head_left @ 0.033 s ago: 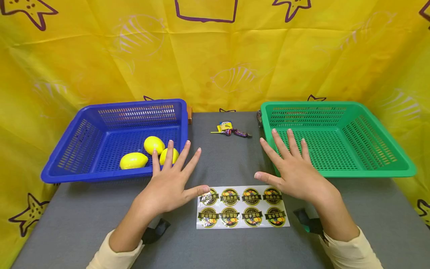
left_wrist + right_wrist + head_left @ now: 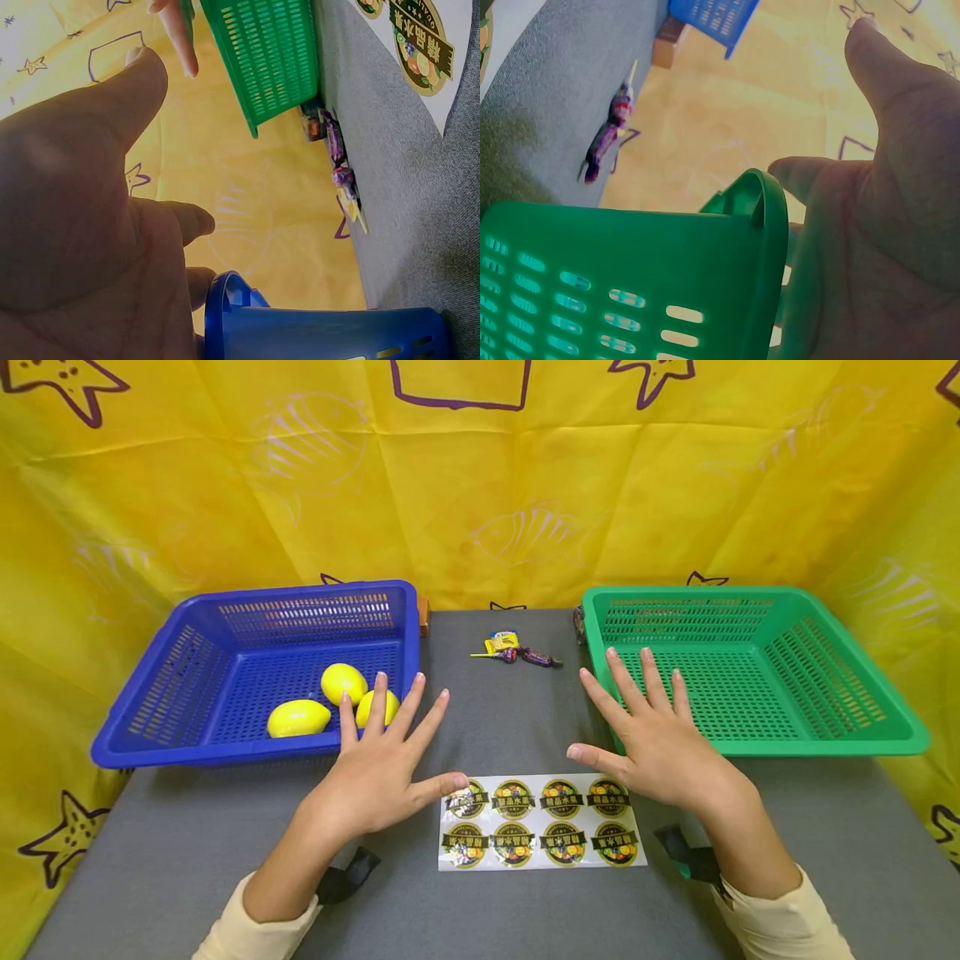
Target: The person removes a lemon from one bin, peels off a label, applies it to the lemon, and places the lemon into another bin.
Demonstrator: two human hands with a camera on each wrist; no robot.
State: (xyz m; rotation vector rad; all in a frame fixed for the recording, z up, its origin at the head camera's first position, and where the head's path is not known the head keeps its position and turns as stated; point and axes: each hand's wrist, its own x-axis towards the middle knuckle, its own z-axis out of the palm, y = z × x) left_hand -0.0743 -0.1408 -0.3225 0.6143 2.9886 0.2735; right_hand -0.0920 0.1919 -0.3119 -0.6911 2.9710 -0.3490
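Observation:
My left hand, fingers spread and palm down, hovers by the near right corner of the blue basket. Three yellow lemons lie in that basket: one at the left, one behind, and one partly hidden by my fingers. Over the near left corner of the green basket is my right hand, also spread, holding nothing. A white sheet of round fruit stickers lies flat on the table between the hands, its upper left corner close to my left thumb.
A lollipop, a purple-wrapped candy and a small yellow packet sit at the back middle of the grey table. Brown objects show beside the baskets. A yellow cloth hangs behind.

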